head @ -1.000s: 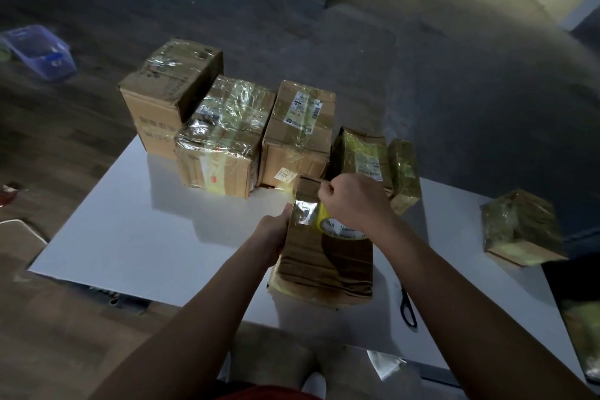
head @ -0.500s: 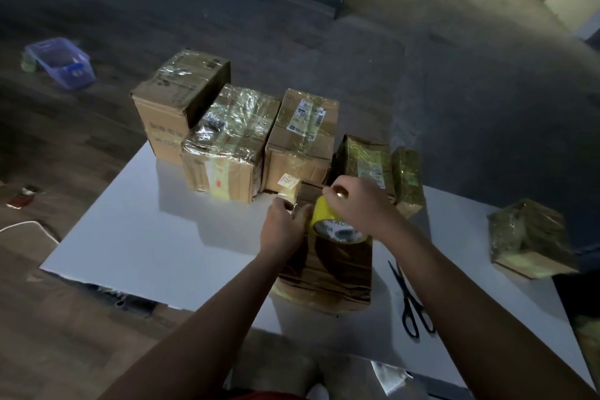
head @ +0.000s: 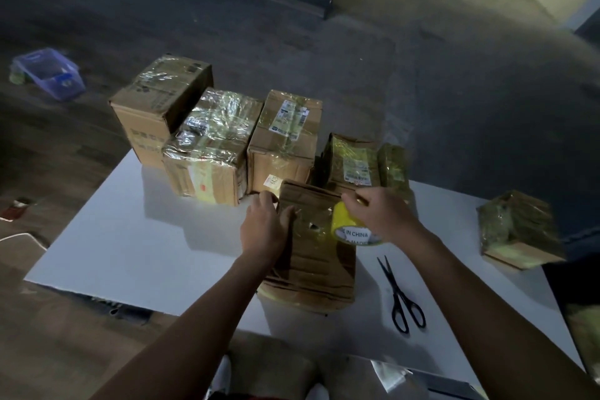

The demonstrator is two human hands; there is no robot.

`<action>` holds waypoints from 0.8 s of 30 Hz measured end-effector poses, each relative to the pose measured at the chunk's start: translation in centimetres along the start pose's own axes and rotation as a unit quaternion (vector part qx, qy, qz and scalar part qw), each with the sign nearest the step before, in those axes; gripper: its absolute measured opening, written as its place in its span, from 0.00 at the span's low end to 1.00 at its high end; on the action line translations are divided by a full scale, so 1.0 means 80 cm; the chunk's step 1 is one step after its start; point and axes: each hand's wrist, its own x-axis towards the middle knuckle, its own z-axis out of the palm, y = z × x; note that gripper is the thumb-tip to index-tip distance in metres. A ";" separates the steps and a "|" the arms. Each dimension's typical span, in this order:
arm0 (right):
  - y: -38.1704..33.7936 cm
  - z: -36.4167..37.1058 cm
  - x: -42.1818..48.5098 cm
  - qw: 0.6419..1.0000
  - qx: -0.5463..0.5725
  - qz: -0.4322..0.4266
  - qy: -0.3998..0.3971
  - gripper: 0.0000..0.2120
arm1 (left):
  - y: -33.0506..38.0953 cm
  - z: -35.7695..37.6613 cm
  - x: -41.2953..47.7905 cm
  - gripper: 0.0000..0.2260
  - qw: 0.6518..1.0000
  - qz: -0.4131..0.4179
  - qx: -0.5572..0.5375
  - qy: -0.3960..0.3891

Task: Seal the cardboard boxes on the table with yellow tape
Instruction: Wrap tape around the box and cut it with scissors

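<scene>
A brown cardboard box (head: 316, 256) lies in front of me on the white table (head: 130, 237), its top shiny with tape. My left hand (head: 264, 226) rests on the box's left upper side, thumb on its top, fingers over the left edge. My right hand (head: 381, 216) grips a yellow tape roll (head: 349, 229) over the box's right upper corner; a strip of tape runs across the box top between the two hands. Several taped boxes stand behind, among them a tall one (head: 285, 140).
Black scissors (head: 401, 297) lie on the table right of the box. A taped box (head: 516, 227) sits at the table's right edge. Two taped boxes (head: 207, 146) stand at the back left. A blue plastic bin (head: 48, 75) is on the floor far left.
My right hand has carried the tape roll rightward across the box top, away from my left hand. The view has shifted so the scissors show fully.
</scene>
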 end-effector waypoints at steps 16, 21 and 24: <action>0.027 -0.006 -0.010 0.996 0.080 -0.037 0.005 0.22 | 0.020 0.019 -0.044 0.40 0.923 0.236 0.264 -0.148; 0.027 -0.006 -0.009 0.999 0.011 -0.034 0.018 0.22 | 0.023 0.016 -0.041 0.39 0.923 0.230 0.266 -0.155; 0.030 -0.006 -0.004 1.000 -0.005 -0.026 0.012 0.23 | 0.028 0.014 -0.046 0.33 0.919 0.270 0.251 -0.139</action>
